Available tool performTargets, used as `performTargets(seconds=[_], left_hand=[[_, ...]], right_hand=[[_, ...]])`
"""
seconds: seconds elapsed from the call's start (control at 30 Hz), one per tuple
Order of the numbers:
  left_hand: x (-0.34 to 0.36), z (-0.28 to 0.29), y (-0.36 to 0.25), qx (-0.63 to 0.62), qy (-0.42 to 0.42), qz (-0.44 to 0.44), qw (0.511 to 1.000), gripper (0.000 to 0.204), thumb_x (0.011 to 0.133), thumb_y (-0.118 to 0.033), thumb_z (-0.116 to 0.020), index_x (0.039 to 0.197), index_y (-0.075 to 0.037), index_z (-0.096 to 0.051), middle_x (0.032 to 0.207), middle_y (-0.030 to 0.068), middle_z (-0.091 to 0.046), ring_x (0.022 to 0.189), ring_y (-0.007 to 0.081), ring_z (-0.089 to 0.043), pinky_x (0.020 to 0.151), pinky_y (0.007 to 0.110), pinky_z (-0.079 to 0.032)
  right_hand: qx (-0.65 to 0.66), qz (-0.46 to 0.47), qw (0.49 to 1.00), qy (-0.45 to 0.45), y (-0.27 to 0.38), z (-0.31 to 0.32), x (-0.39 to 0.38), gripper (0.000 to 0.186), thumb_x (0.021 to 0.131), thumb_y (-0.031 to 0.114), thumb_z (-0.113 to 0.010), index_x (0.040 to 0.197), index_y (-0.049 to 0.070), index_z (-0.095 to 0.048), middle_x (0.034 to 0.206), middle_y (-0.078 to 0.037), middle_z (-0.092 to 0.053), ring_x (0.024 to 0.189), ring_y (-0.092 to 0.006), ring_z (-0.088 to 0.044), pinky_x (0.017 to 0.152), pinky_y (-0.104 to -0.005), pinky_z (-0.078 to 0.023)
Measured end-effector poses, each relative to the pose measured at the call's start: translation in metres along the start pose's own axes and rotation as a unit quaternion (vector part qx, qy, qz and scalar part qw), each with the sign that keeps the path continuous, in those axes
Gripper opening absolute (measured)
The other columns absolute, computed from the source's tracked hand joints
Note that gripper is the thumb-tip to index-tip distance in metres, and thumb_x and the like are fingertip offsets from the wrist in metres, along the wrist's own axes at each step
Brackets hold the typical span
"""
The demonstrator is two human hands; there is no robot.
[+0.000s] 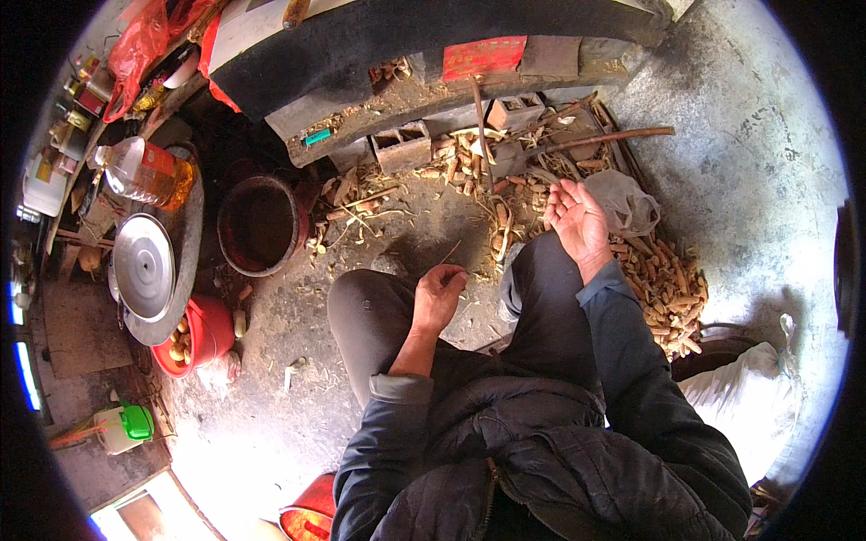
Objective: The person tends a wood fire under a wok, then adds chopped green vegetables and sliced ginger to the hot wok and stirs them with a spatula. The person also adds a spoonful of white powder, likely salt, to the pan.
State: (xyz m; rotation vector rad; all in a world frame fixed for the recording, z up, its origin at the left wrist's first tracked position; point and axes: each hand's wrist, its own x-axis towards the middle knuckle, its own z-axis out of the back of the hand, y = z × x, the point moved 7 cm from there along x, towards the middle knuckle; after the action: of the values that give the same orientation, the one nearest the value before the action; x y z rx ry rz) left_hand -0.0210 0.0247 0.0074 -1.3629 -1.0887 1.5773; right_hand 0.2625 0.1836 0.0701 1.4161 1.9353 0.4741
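Observation:
I am seated low with both knees in view. My left hand (437,296) is over my left thigh, its fingers closed on a thin brown stick (447,252) that points up and forward. My right hand (575,221) is held out above my right knee, palm up, fingers apart and slightly curled, with nothing in it. Beside it lies a crumpled pale plastic bag (622,204). A heap of dry corn cobs (663,298) spreads below the bag to the right. Husks and sticks (465,162) litter the floor ahead.
A dark stove ledge (379,54) with concrete blocks (401,149) stands ahead. To the left are a dark round tub (255,224), a metal lid (144,267), an oil jug (144,171) and a red bucket (203,329). A white sack (735,401) sits right; a red container (307,509) behind.

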Motion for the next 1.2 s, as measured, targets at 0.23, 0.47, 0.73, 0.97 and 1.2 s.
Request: performTargets(seconds=[0.23,0.47,0.73,0.97,1.2], left_hand=[[-0.0004,-0.0016,0.0004,-0.009,0.004,0.008,1.000,0.024,0.097,-0.017,-0.073,0.109,0.003,-0.077,0.091,0.0085,-0.077,0.084,0.0147,-0.071,0.081,0.031,-0.057],[0.0012,-0.0029,0.0026,-0.012,0.005,0.009,1.000,0.023,0.097,-0.017,-0.073,0.109,0.002,-0.077,0.091,0.0077,-0.077,0.084,0.0144,-0.070,0.081,0.031,-0.057],[0.0002,-0.0027,0.0012,-0.006,0.008,0.020,1.000,0.023,0.097,-0.017,-0.073,0.109,0.002,-0.077,0.091,0.0076,-0.076,0.084,0.0142,-0.070,0.081,0.031,-0.057],[0.0012,-0.0029,0.0006,-0.006,0.002,0.006,1.000,0.024,0.097,-0.018,-0.073,0.109,0.002,-0.078,0.092,0.0082,-0.077,0.085,0.0143,-0.070,0.082,0.031,-0.057],[0.0014,-0.0032,0.0024,-0.013,0.005,0.008,1.000,0.024,0.097,-0.017,-0.073,0.110,0.002,-0.077,0.092,0.0079,-0.077,0.085,0.0144,-0.071,0.082,0.031,-0.057]], right_hand=[[0.009,-0.005,1.000,0.015,-0.0003,0.0002,0.0013,0.037,0.109,0.033,-0.064,0.127,0.001,-0.066,0.123,-0.012,-0.069,0.108,-0.0238,-0.064,0.098,-0.0404,-0.055],[0.015,-0.007,1.000,0.018,-0.0003,0.0011,0.0021,0.037,0.110,0.033,-0.064,0.127,0.001,-0.067,0.123,-0.012,-0.069,0.108,-0.0236,-0.064,0.098,-0.0403,-0.055],[0.003,0.000,1.000,0.018,0.0010,-0.0003,0.0008,0.036,0.110,0.033,-0.063,0.127,0.001,-0.067,0.123,-0.012,-0.069,0.108,-0.0233,-0.064,0.098,-0.0402,-0.055],[0.008,-0.004,1.000,0.016,0.0005,0.0012,0.0017,0.037,0.110,0.033,-0.064,0.127,0.001,-0.067,0.123,-0.011,-0.069,0.109,-0.0235,-0.064,0.098,-0.0408,-0.055],[0.008,-0.005,1.000,0.009,0.0001,0.0029,0.0017,0.036,0.110,0.033,-0.064,0.126,0.001,-0.068,0.123,-0.012,-0.069,0.109,-0.0235,-0.064,0.098,-0.0410,-0.055]])
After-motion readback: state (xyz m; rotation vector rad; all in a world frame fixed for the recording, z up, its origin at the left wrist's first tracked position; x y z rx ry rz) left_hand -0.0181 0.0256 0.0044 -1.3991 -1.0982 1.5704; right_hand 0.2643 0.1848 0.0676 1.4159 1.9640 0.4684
